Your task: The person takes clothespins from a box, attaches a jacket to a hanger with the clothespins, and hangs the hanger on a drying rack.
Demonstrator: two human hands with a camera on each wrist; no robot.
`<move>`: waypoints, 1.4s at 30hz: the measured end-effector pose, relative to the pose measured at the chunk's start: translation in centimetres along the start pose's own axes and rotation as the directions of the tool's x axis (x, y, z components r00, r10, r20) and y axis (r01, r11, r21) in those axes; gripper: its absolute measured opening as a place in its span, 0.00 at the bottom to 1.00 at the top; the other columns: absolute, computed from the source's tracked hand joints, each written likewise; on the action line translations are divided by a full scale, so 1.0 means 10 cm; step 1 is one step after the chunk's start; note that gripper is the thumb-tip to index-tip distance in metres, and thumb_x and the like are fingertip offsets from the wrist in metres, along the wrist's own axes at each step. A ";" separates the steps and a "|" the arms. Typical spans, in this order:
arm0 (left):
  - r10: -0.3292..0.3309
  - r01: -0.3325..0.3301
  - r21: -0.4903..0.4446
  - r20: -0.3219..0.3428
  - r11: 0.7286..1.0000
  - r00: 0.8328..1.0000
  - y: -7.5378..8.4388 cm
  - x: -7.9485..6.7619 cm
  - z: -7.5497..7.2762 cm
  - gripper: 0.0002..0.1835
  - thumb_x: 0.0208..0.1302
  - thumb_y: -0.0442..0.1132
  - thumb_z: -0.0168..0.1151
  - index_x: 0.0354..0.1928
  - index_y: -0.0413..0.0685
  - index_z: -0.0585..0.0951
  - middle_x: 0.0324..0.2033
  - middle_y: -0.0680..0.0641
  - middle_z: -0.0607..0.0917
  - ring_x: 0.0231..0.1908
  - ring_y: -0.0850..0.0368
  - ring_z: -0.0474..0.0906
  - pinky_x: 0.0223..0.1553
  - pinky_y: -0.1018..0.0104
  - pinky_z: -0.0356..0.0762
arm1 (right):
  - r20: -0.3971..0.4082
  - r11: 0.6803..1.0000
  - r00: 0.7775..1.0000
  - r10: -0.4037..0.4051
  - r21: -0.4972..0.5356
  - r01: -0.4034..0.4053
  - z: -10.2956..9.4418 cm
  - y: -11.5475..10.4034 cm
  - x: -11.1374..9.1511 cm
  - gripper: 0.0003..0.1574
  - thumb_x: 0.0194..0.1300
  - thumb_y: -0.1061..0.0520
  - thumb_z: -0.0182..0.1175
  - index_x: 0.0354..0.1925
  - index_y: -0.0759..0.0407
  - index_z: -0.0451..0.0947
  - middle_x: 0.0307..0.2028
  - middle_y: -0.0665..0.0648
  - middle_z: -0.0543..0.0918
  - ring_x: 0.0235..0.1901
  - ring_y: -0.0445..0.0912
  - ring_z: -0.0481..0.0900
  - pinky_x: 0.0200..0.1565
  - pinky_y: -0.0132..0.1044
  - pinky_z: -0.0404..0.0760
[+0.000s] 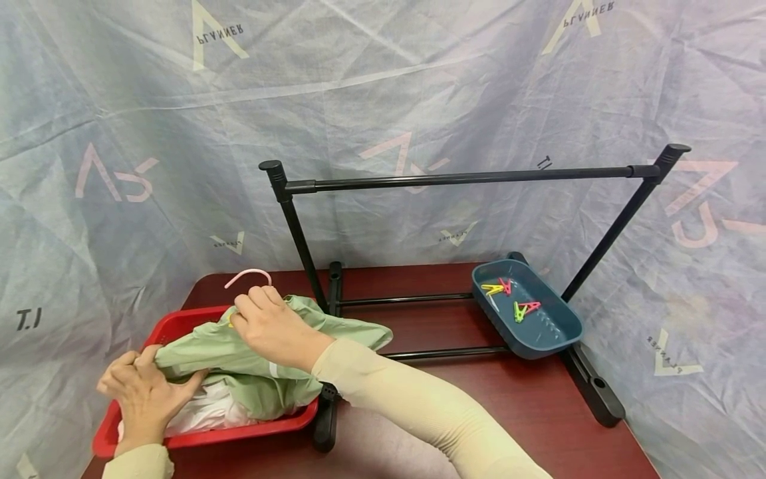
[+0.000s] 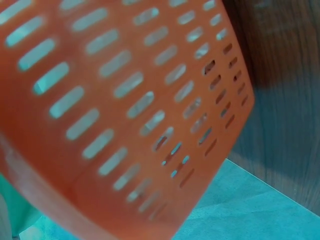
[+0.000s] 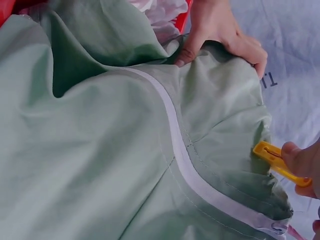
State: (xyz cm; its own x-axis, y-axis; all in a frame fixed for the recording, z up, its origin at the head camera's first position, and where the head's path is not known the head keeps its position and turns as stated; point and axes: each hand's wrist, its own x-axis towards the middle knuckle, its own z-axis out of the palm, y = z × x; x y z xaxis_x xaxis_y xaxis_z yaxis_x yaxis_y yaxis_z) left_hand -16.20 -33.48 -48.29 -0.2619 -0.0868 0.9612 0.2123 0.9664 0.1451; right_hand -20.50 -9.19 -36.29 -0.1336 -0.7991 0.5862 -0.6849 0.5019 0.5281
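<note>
A light green garment (image 1: pixel 209 344) with a white strip (image 3: pixel 175 135) spreads over the red laundry basket (image 1: pixel 218 438). My left hand (image 1: pixel 143 392) grips the garment's left end, with the thumb on top of the cloth in the right wrist view. My right hand (image 1: pixel 278 326) pinches a yellow clothespin (image 3: pixel 270 152) at the garment's gathered edge. Beyond the right hand, the pink hook of a hanger (image 1: pixel 248 271) sticks up; the rest of the hanger is mostly hidden. In the left wrist view, the basket's slotted wall (image 2: pixel 30 112) fills most of the picture.
A black rack with a crossbar (image 1: pixel 467 178) stands on the dark red table (image 1: pixel 419 326). Across its base at the right sits a blue tub (image 1: pixel 538 332) with several coloured clothespins (image 1: pixel 519 313). White cloth (image 1: pixel 209 409) lies in the basket. A printed grey sheet hangs behind.
</note>
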 end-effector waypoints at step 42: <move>-0.003 0.004 -0.008 0.098 1.000 0.995 -0.11 -0.09 0.03 0.43 0.54 0.79 0.45 0.46 0.43 0.63 0.45 0.29 0.59 0.43 0.31 0.53 0.39 0.39 0.43 | 0.077 0.998 0.996 -0.045 0.037 0.042 0.08 -0.06 0.05 0.16 0.78 0.55 0.45 0.47 0.48 0.81 0.41 0.48 0.72 0.40 0.45 0.65 0.47 0.35 0.63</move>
State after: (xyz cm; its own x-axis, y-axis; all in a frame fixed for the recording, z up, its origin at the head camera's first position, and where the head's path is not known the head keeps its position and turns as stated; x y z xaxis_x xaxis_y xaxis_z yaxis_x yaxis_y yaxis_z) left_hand -16.50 -34.44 -49.36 -0.3538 -0.0658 0.9330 0.2184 0.9642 0.1508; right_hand -20.71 -10.12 -36.82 -0.1575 -0.8440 0.5127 -0.7159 0.4552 0.5294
